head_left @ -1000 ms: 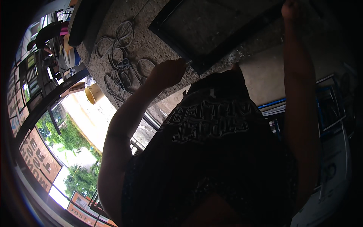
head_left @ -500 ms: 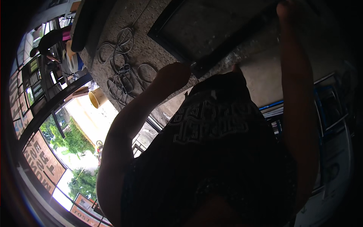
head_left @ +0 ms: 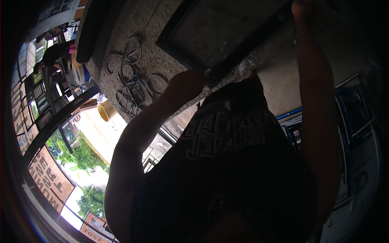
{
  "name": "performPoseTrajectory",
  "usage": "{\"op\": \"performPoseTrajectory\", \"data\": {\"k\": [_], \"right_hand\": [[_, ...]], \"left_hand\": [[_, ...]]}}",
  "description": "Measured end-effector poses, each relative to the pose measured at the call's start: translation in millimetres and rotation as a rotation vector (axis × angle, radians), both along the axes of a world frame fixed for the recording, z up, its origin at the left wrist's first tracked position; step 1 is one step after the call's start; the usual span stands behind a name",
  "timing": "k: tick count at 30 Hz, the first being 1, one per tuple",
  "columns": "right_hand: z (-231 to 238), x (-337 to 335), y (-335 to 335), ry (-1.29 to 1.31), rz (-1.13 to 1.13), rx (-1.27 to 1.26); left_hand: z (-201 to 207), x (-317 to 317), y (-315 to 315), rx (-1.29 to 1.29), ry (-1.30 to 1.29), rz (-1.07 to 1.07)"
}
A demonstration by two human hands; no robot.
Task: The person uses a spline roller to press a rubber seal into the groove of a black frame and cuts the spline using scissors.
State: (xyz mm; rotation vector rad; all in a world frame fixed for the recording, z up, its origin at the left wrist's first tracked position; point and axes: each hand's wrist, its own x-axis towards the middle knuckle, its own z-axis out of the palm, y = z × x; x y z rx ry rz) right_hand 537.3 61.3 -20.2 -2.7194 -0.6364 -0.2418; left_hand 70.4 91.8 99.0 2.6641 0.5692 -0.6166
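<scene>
A dark rectangular frame (head_left: pixel 251 45) lies on a rough, speckled work surface (head_left: pixel 162 44). My left hand (head_left: pixel 189 84) is closed at its near left corner, where a small shiny spot shows beside the knuckles. Farther off to the right, my right hand (head_left: pixel 303 11) grips the other end of the frame's near bar. Deep shadow covers both sets of fingers, and the far side of the frame runs out of view at the top.
A tangled grey cord (head_left: pixel 131 81) lies left of the frame. Beyond the surface stands a yellowish bucket (head_left: pixel 106 111). Blue-edged frames (head_left: pixel 354 107) lean at the right. Another person (head_left: pixel 56 54) bends over at the far left, near a dark post (head_left: pixel 58 121).
The view has shifted slightly. Both hands keep their places on the frame, with the right hand a little farther left in the picture.
</scene>
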Motion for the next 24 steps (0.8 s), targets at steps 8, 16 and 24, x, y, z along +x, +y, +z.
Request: {"op": "performPoseTrajectory", "data": {"k": [8,16,24], "right_hand": [[10,-2,7,0.143,-0.027,0.034],[4,2,3,-0.008,0.044,0.048],[9,-1,-4,-0.118,0.037,0.069]], "left_hand": [[8,10,15,-0.095,0.029,0.059],[23,107,29,-0.089,0.189,0.013],[25,191,38,-0.065,0.283,0.041]]}}
